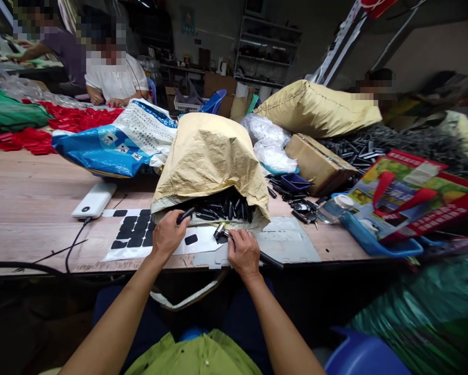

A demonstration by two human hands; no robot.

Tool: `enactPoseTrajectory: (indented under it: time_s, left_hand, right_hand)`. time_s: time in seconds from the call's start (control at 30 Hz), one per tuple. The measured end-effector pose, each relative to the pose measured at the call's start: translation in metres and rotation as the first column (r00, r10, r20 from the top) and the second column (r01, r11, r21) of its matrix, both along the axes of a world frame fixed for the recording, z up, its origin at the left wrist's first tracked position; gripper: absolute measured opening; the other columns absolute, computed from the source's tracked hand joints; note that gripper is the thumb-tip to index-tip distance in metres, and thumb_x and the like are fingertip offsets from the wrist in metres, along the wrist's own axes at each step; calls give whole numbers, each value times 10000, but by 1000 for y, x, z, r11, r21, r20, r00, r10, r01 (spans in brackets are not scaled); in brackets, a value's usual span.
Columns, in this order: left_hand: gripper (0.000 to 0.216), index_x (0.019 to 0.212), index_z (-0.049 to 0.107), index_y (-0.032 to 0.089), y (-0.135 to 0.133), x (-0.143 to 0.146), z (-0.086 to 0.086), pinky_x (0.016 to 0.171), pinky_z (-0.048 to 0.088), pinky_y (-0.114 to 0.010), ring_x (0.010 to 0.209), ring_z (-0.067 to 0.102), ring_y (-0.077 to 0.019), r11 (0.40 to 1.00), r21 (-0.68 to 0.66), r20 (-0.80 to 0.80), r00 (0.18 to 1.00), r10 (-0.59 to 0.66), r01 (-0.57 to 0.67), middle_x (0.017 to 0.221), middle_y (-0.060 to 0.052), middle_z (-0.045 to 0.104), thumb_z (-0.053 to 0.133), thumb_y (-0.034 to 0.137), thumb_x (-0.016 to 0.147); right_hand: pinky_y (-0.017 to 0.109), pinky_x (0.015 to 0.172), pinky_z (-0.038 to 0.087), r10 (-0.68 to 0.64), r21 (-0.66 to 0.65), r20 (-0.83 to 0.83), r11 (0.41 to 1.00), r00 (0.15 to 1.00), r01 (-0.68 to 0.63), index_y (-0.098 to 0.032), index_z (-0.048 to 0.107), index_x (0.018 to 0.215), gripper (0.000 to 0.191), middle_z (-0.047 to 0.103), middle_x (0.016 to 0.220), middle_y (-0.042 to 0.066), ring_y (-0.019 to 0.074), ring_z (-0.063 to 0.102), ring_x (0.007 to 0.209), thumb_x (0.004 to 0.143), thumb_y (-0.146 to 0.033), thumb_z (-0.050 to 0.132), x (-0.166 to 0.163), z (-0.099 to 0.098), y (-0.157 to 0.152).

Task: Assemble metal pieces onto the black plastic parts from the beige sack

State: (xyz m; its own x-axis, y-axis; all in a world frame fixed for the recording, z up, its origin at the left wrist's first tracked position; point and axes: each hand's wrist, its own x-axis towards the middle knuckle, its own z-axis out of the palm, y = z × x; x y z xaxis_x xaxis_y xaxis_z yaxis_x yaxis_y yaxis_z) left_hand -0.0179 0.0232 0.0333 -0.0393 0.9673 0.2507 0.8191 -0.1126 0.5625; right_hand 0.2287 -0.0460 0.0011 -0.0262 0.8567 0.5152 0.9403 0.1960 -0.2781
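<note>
My left hand point(167, 234) is closed on a short black tube-shaped piece point(185, 215) at the mouth of a yellowish woven sack point(214, 156). Inside the sack's open end lie many similar black pieces point(229, 207). Just to the right, my right hand point(244, 251) grips what looks like a small hammer point(220, 231), with a shiny metal head and a black handle that reaches back past the wrist. Below the sack lies a white sheet point(140, 252) bearing rounded black stickers point(129, 230), partly hidden by my left hand. One lone sticker point(191, 239) sits between my hands.
A white power bank point(95, 200) with a cable is at left. Behind it lie a blue-and-white bag point(112, 146) and red pieces point(81, 117). Loose black parts, a jar point(335, 208), a blue tray point(374, 240) and a cardboard box point(315, 161) stand right. Co-workers sit across.
</note>
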Motion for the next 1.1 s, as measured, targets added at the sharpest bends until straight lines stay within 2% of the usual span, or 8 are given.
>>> enactPoseTrajectory:
  time_s: [0.13,0.2,0.33,0.47,0.6,0.8,0.97,1.1]
  left_hand:
    - [240,1050,716,224,-28,5,-19,794,467,-317,864,600,-204,945,25,64,943,-327,326,970,-51,685,639,406,915]
    - [224,1042,727,224,-33,8,-27,843,461,-344,914,586,-225,918,33,51,917,-396,395,931,-54,671,665,385,900]
    - [254,1093,707,226,-33,10,-34,843,451,-360,902,576,-230,917,30,57,915,-400,399,926,-51,667,691,362,880]
    - [215,1010,722,233,-31,10,-33,859,452,-362,939,582,-240,915,9,57,913,-403,403,971,-58,683,709,391,866]
    - [207,1020,745,241,-31,10,-30,878,445,-370,949,575,-238,916,-6,51,915,-400,401,969,-53,688,723,359,853]
    - [204,988,760,249,-31,10,-26,893,440,-365,966,572,-234,911,-64,106,911,-400,407,957,-35,710,773,329,801]
    - [202,973,774,266,-30,11,-26,870,430,-362,941,569,-231,919,-82,111,920,-376,386,928,-20,712,787,326,780]
    - [207,970,777,274,-30,12,-27,862,423,-362,940,569,-235,921,-81,101,923,-372,381,923,-20,710,795,336,773]
  right_hand:
    - [335,823,383,-9,-8,6,1000,1000,9,-218,688,1127,212,639,976,61,231,513,928,939,-218,590,-1,1,-1]
    - [334,814,382,-14,-8,13,1000,1000,14,-220,690,1129,210,641,972,62,229,515,924,948,-215,584,0,0,-1]
    - [336,793,383,-11,-2,39,1000,999,11,-228,696,1128,213,640,949,62,227,517,894,960,-199,569,2,-1,1]
    - [331,802,405,29,-2,36,1000,999,-29,-222,699,1133,226,649,942,64,228,532,884,976,-190,538,2,4,0]
    - [327,862,462,68,-6,-109,998,992,-70,-214,681,1191,281,669,1016,81,226,587,956,1014,-206,463,-3,16,-10]
    - [322,923,521,183,-25,-342,979,922,-204,-231,662,1259,325,711,1098,80,208,666,1035,1021,-222,440,-18,31,-21]
    - [308,903,519,197,-11,-291,978,936,-209,-231,659,1274,330,711,1061,76,204,666,1004,1029,-226,439,-24,38,-25]
    - [289,820,511,160,-92,-193,979,968,-181,-245,681,1235,320,704,990,64,204,667,924,1011,-207,456,-25,40,-26]
